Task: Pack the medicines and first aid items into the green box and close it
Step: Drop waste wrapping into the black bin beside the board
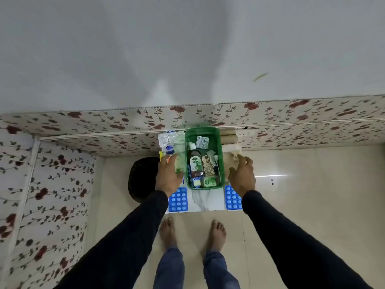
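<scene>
Hands flank open green plastic box (188,163) on bench: left hand (169,176) grip on translucent lid, right hand (242,176) grip spread, empty, likely ready to close.

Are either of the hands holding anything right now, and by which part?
Cannot be told for certain. The left hand rests over items left of the green box; the right hand touches something pale beside it.

plain grey-white wall (187,49) up top, small green streak (260,77) on it. below, floral panelling (83,130) with red roses and vines, running across the back and down the left side. glossy cream floor tiles (312,195) with a bright light reflection (273,175). small white marble-patterned table top (205,202). black round object (141,178) on floor left of it.
</scene>
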